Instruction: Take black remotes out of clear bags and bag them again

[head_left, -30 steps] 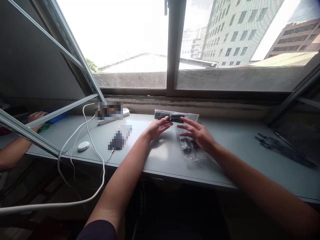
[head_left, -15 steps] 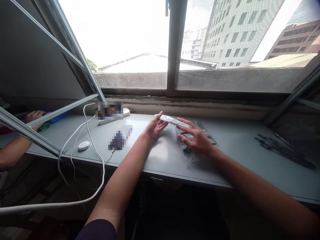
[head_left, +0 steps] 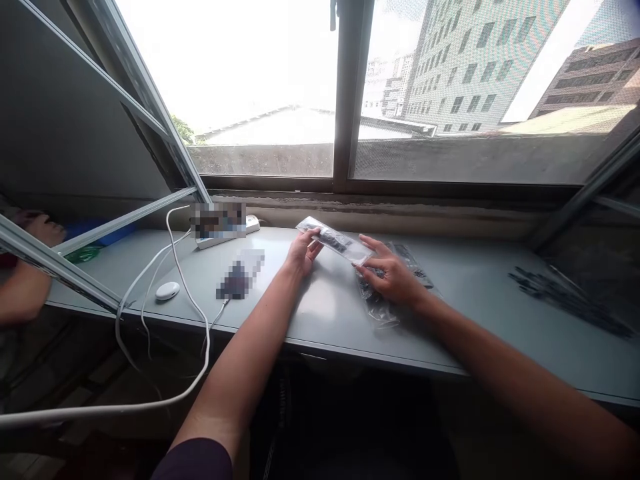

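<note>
A clear plastic bag with a black remote control inside (head_left: 334, 240) is held just above the grey desk (head_left: 325, 307) between both hands. My left hand (head_left: 301, 253) pinches its left end with closed fingers. My right hand (head_left: 391, 277) grips the bag's right end with thumb and fingers. Under my right hand lies another clear bag with dark parts in it (head_left: 380, 303), flat on the desk.
A white power strip (head_left: 223, 233) and white cables (head_left: 150, 280) sit at the left, with a white round puck (head_left: 167, 291) and a blurred dark item (head_left: 239, 277). Black sticks (head_left: 565, 297) lie at the right. Another person's arm (head_left: 23, 293) shows at far left. A window runs behind.
The bagged remote was lifted from the back of the desk and turned; both hands now grip its ends. The other person's hand at far left shifted left.
</note>
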The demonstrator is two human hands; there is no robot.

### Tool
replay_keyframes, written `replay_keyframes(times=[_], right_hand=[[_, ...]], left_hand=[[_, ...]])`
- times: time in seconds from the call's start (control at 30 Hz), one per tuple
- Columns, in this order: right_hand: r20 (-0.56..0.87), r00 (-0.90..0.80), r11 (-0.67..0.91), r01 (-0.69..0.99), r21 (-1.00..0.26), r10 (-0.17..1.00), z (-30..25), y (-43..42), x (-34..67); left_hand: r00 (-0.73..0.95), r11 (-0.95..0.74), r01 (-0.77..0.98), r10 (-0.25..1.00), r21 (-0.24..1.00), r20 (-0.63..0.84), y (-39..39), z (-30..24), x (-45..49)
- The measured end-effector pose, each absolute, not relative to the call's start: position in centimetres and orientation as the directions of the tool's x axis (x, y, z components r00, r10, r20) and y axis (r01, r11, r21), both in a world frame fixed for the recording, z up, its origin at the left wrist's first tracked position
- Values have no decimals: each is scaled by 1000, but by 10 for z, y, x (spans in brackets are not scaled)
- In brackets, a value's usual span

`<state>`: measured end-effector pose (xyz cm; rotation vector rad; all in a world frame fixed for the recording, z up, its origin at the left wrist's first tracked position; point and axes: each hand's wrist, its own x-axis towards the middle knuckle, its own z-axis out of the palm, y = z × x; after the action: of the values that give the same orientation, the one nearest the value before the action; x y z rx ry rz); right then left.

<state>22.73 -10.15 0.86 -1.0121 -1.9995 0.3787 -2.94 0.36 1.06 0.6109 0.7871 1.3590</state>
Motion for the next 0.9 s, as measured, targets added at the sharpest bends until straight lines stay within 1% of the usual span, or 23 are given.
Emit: replay_keyframes(times=[0.07, 0.13, 0.23, 0.3, 0.4, 0.47, 0.53, 0.6, 0.73, 0.9], right_hand=[[535, -299, 602, 547, -582, 790, 8, -100, 229], [518, -283, 576, 567, -588, 807, 8, -99, 230], [491, -252, 538, 570, -621, 834, 11, -99, 231], [460, -212, 494, 553, -671, 862, 14, -101, 230], [398, -109, 399, 477, -783, 911, 19, -104, 228], [356, -86, 363, 352, -863, 930, 22, -107, 226], [314, -139, 338, 209, -918, 939, 25, -109, 224], [286, -216, 319, 137, -938, 934, 27, -111, 223], [283, -303, 344, 171, -923, 910, 26, -113, 223], [335, -316, 422, 269, -866, 888, 26, -112, 225]], left_hand=[[-4, 111, -636, 989, 764, -147, 4, 13, -31], [4, 110, -649, 990, 753, -141, 3, 15, -31], [88, 126, -643, 992, 756, -91, 0, 15, -29], [173, 146, -602, 984, 785, -50, -3, 15, -26], [299, 172, -499, 954, 849, -18, -8, 14, -22], [362, 183, -430, 932, 884, -17, -11, 14, -20], [410, 190, -381, 912, 905, -19, -14, 15, -18], [446, 196, -354, 895, 915, -20, -15, 15, -17], [462, 198, -348, 887, 917, -16, -17, 14, -16], [463, 187, -348, 886, 919, -5, -17, 13, -15]])
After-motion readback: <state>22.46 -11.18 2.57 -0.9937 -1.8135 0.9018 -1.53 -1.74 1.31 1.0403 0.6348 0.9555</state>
